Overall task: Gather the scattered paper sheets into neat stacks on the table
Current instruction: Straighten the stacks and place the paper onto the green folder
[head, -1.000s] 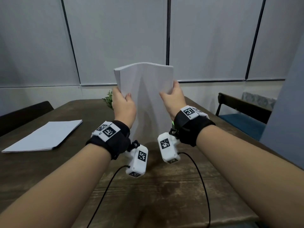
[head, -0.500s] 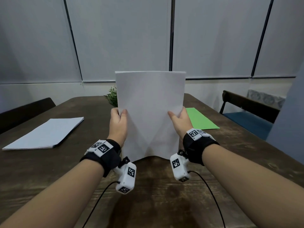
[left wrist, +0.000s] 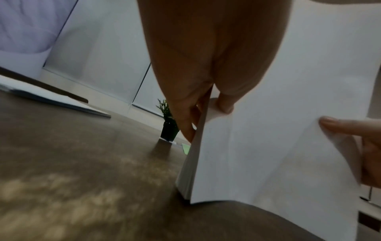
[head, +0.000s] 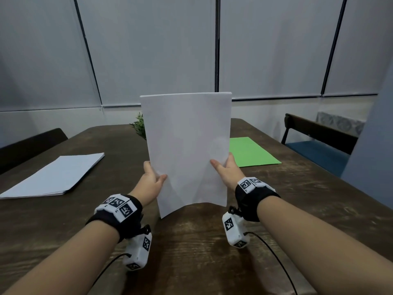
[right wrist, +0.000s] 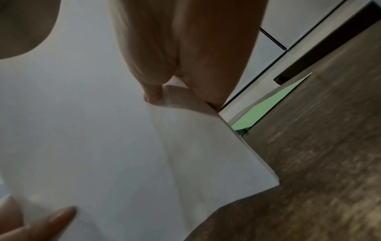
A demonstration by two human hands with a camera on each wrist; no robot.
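While both hands (head: pixel 152 179) grip white sheets (head: pixel 187 145), plant (head: pixel 139 125) half hidden

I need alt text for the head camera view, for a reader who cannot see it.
Two hands, left hand and right hand, hold a white paper bundle upright on a dark wooden table. A white stack lies left, green paper right.

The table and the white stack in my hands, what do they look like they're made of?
Table: seemingly dark brown wood or wood-look laminate, matte, with streaky, worn-looking grain; solid or veneer is unclear.
White stack: plain matte paper, many thin sheets, as its layered edge shows in the left wrist view; it bows at the bottom where the left hand and right hand hold it upright.
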